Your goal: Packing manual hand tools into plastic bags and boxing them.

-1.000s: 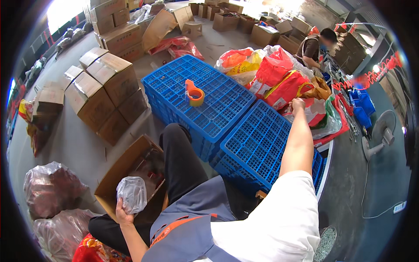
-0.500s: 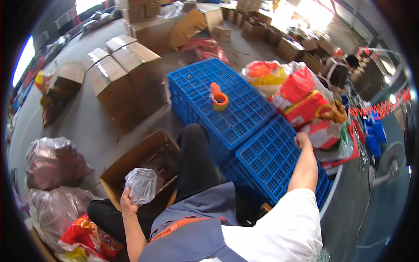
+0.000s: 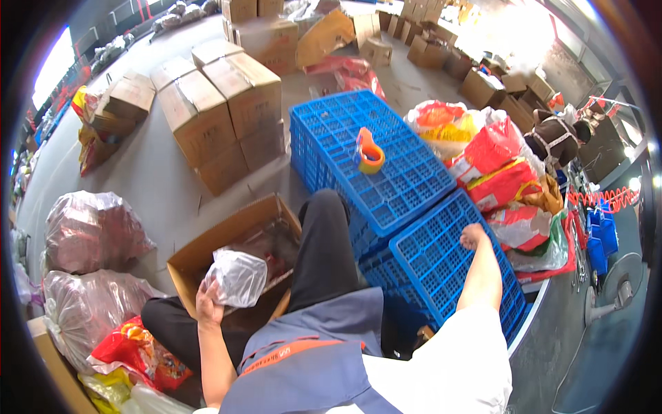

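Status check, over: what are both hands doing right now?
Left hand grips clear plastic bag over open cardboard box. Right hand rests on blue crate, holding nothing visible.

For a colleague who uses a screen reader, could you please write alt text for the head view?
Seated on a warehouse floor, a person holds a clear plastic bag in the left hand above an open cardboard box, while the right hand rests on a blue plastic crate.

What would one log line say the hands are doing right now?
left hand: holds clear plastic bag over open cardboard box | right hand: rests on blue crate
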The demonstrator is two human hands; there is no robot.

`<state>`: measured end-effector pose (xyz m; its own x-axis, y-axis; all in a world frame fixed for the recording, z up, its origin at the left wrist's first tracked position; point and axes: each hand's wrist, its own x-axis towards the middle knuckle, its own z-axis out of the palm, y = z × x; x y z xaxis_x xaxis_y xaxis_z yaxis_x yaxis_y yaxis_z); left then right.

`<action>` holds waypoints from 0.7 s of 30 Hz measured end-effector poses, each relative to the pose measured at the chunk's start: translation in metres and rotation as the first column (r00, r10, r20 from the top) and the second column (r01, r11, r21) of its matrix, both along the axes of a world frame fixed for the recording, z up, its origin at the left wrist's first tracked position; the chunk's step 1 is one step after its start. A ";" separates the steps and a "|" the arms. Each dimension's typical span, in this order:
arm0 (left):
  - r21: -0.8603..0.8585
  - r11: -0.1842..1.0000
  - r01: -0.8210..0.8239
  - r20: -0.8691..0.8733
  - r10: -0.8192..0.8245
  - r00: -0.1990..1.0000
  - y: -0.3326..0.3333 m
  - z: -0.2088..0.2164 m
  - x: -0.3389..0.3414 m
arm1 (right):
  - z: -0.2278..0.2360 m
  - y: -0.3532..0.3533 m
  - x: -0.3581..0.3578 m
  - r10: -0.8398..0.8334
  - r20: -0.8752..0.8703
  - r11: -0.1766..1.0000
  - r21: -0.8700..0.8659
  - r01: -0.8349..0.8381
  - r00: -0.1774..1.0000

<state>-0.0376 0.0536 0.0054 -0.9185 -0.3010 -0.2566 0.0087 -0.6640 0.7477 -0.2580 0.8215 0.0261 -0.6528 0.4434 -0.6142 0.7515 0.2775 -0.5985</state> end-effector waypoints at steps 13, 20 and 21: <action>0.122 0.980 -0.157 0.181 0.134 0.974 -0.030 -0.015 0.013 | 0.009 -0.020 0.037 0.054 0.110 0.962 0.259 -0.081 0.992; 0.167 0.978 -0.122 0.185 0.091 0.979 -0.037 -0.029 0.012 | 0.013 -0.008 0.043 0.018 0.110 0.965 0.257 -0.046 0.994; 0.152 0.979 -0.136 0.229 0.099 0.968 -0.024 -0.014 0.008 | 0.011 -0.004 0.045 0.022 0.123 0.962 0.269 -0.055 0.992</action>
<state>-0.0294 0.0294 -0.0089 -0.7947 -0.3400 -0.5029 -0.0577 -0.7823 0.6202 -0.2126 0.8176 0.0375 -0.6034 0.5796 -0.5477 0.7974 0.4472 -0.4052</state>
